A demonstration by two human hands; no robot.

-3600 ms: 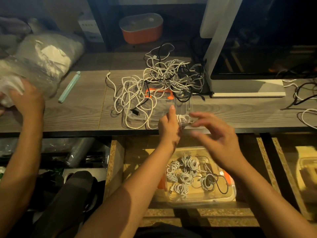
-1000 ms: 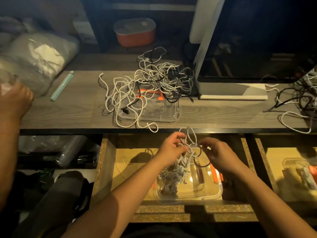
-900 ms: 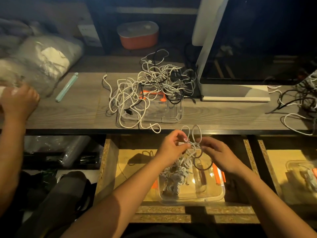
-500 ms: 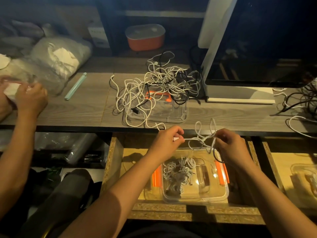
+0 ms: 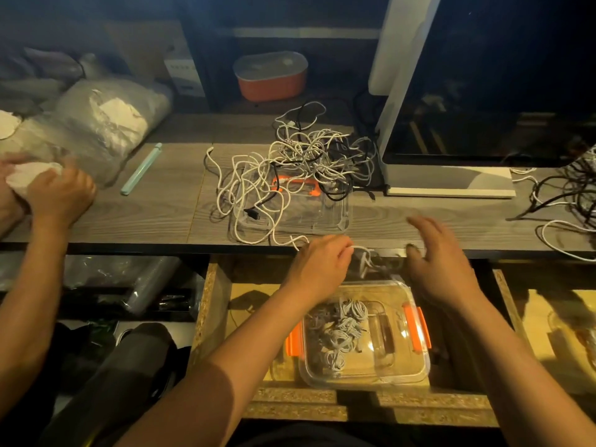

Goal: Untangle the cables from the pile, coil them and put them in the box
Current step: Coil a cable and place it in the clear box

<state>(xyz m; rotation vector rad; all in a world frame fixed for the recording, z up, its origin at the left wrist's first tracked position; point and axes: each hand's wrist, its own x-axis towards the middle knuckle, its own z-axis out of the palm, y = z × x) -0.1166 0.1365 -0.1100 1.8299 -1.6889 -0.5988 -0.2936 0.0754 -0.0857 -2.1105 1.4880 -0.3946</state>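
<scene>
A tangled pile of white and black cables (image 5: 300, 162) lies on the desk, partly over a clear lid (image 5: 325, 221). Below the desk edge, a clear box with orange latches (image 5: 416, 375) sits in an open drawer and holds several coiled white cables (image 5: 338, 327). My left hand (image 5: 319, 262) pinches a white cable (image 5: 366, 258) whose small loops hang just above the box. My right hand (image 5: 442, 253) hovers to the right of those loops at the desk edge. Its fingers are spread and motion-blurred, with nothing held.
Another person's hand (image 5: 58, 195) works at a plastic bag (image 5: 96, 124) on the far left. A teal pen (image 5: 141, 169) lies on the desk. A monitor (image 5: 483, 91) stands at the right, a second cable pile (image 5: 574, 195) beyond it. An orange container (image 5: 271, 75) sits behind.
My right hand has let go of the cable loops and spread its fingers. Both hands have moved up toward the desk edge; my left hand still pinches the cable.
</scene>
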